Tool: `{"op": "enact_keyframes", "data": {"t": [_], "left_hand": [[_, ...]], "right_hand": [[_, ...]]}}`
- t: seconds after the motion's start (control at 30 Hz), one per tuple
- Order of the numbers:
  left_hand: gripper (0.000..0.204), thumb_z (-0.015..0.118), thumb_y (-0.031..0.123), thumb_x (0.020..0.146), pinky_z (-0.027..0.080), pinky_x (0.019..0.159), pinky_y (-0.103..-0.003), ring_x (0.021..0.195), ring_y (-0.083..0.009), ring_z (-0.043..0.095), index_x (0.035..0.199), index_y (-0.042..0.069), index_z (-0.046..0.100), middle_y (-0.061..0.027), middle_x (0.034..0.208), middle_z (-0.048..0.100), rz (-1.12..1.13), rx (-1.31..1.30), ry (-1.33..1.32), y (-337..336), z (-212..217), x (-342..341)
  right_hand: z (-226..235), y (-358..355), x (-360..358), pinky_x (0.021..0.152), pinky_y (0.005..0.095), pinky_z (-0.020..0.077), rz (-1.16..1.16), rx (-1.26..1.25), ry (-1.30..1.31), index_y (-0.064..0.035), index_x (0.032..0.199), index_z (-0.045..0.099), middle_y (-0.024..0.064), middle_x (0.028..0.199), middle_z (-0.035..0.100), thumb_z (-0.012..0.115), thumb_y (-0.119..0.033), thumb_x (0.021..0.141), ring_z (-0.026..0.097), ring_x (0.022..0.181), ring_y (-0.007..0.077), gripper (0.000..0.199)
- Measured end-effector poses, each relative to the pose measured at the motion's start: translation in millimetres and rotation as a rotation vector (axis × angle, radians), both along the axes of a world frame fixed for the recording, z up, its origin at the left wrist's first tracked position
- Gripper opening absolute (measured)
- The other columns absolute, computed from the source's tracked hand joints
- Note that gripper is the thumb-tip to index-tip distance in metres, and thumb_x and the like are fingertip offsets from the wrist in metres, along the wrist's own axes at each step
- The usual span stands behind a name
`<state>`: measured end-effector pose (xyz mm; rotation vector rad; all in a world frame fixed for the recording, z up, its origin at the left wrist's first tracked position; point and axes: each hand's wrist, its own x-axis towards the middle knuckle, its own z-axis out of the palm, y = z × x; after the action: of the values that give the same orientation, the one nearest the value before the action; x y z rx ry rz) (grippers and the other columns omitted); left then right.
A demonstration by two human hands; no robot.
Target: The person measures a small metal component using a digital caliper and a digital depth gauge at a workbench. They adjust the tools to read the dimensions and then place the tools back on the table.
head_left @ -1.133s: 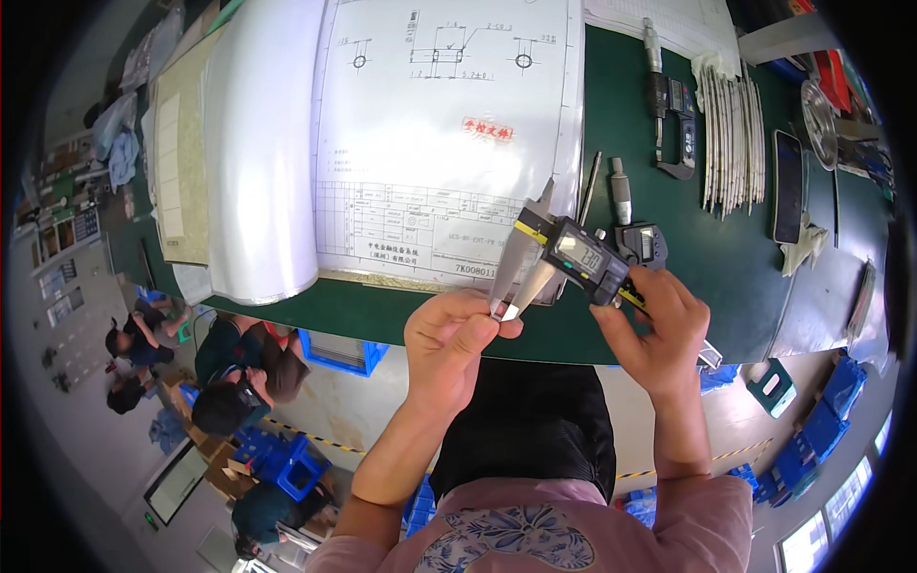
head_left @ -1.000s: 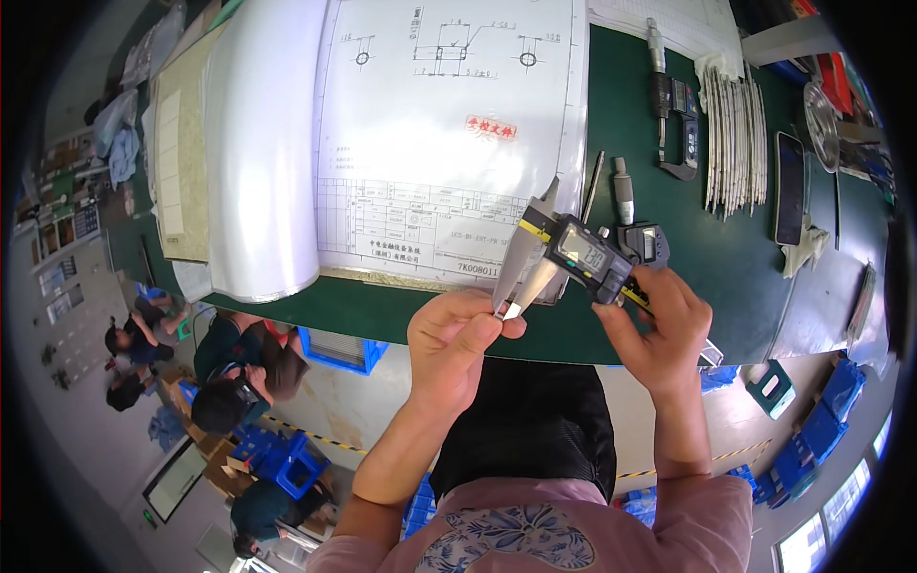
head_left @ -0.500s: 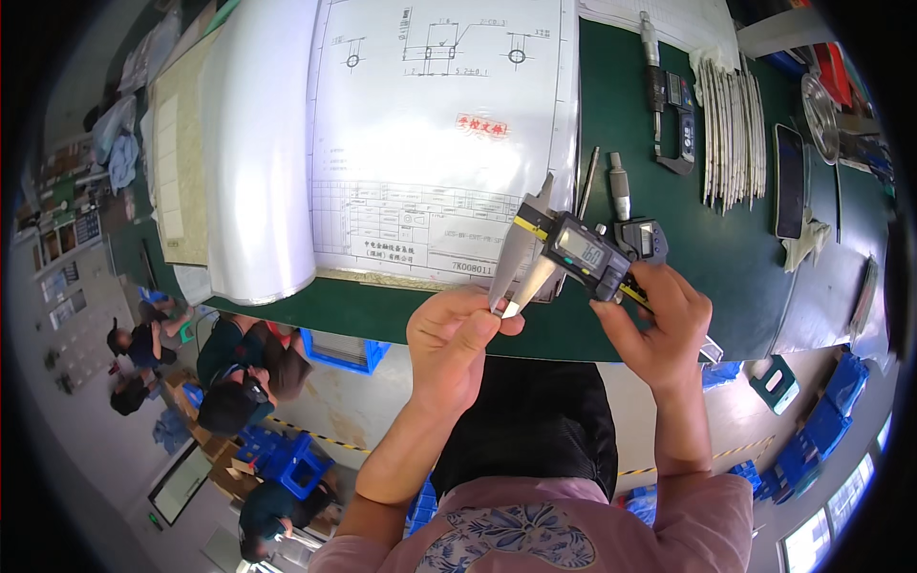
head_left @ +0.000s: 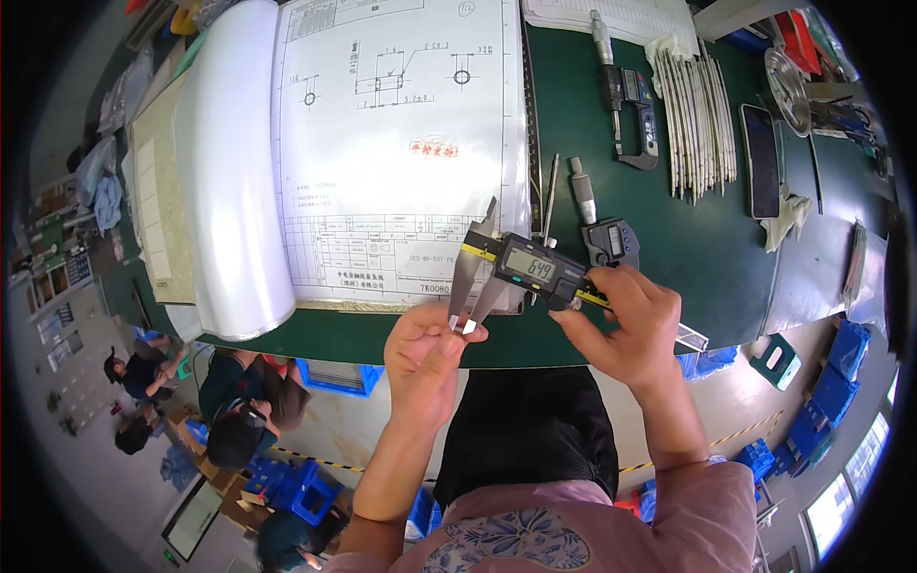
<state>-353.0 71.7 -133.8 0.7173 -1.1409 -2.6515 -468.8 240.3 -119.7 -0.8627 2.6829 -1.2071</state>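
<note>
My right hand (head_left: 629,323) grips the body of a digital caliper (head_left: 542,268), thumb below its bar and fingers curled over it. The caliper tilts, its long jaws pointing down toward my left hand (head_left: 422,368). That hand is closed in a pinch, thumb and fingertips at the jaw tips. Whatever it pinches is too small and covered to make out. The jaws stand slightly apart, and the display is lit. Beyond them lies a technical drawing (head_left: 382,181) in a clear sleeve of an open binder, whose turned pages (head_left: 234,181) bulge at the left.
On the green table (head_left: 611,210) lie two digital micrometers, one near (head_left: 609,241) and one farther (head_left: 638,119). A row of thin, pale rods (head_left: 695,124), a phone (head_left: 760,160) and a round metal dish (head_left: 786,91) are at the right. Other people (head_left: 237,406) sit at the lower left.
The caliper's jaws have moved a little farther apart and its reading has changed. The whole view has shifted, so the drawing and tools appear farther left. Both hands keep their grips.
</note>
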Motion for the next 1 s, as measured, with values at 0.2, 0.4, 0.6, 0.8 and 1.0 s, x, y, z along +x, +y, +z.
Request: {"op": "enact_keyframes", "data": {"t": [0.2, 0.4, 0.6, 0.8, 1.0], "left_hand": [[0.015, 0.058, 0.005, 0.079, 0.048, 0.075, -0.032, 0.078, -0.0185, 0.06, 0.092, 0.0, 0.056, -0.0093, 0.087, 0.06, 0.049, 0.002, 0.008, 1.1, 0.2, 0.8], [0.013, 0.058, 0.002, 0.078, 0.049, 0.073, -0.032, 0.075, -0.0205, 0.061, 0.091, -0.001, 0.058, -0.0113, 0.085, 0.061, 0.064, 0.026, 0.011, -0.4, 0.5, 1.9], [0.014, 0.059, 0.001, 0.078, 0.05, 0.072, -0.033, 0.076, -0.0223, 0.062, 0.092, 0.0, 0.058, -0.012, 0.085, 0.062, 0.051, 0.043, 0.02, 0.1, 0.3, 2.5], [0.014, 0.059, 0.002, 0.078, 0.05, 0.072, -0.033, 0.076, -0.0225, 0.062, 0.091, -0.001, 0.059, -0.012, 0.086, 0.061, 0.073, 0.06, 0.02, 3.8, 0.7, 1.6], [0.013, 0.059, 0.003, 0.078, 0.05, 0.072, -0.032, 0.076, -0.0216, 0.062, 0.091, -0.001, 0.06, -0.0115, 0.088, 0.061, 0.066, 0.014, -0.011, 3.3, 5.1, -1.5]], "right_hand": [[4.1, -3.2, 0.5, 0.039, 0.0274, 0.0396, 0.017, 0.072, -0.03, -0.0028, 0.08, 0.057, 0.005, 0.059, 0.053, 0.074, -0.022, 0.061, 0.051, 0.045, 0.0201, 0.032], [0.4, -3.1, -1.6, 0.039, 0.0276, 0.0389, 0.06, 0.049, -0.009, -0.002, 0.083, 0.057, 0.0055, 0.059, 0.052, 0.073, -0.02, 0.062, 0.05, 0.044, 0.0201, 0.031], [0.3, 1.6, -2.7, 0.039, 0.0272, 0.0387, 0.066, 0.035, -0.01, -0.0011, 0.084, 0.056, 0.006, 0.06, 0.052, 0.071, -0.018, 0.064, 0.049, 0.044, 0.0193, 0.03], [3.4, 1.1, -3.6, 0.039, 0.0265, 0.0391, 0.084, 0.023, -0.025, 0.0001, 0.086, 0.055, 0.0065, 0.063, 0.052, 0.07, -0.015, 0.064, 0.049, 0.044, 0.0178, 0.03], [0.4, 2.1, -2.3, 0.039, 0.0261, 0.0394, 0.068, -0.003, -0.004, -0.0004, 0.085, 0.055, 0.0063, 0.062, 0.052, 0.071, -0.016, 0.063, 0.05, 0.044, 0.0179, 0.031]]}}
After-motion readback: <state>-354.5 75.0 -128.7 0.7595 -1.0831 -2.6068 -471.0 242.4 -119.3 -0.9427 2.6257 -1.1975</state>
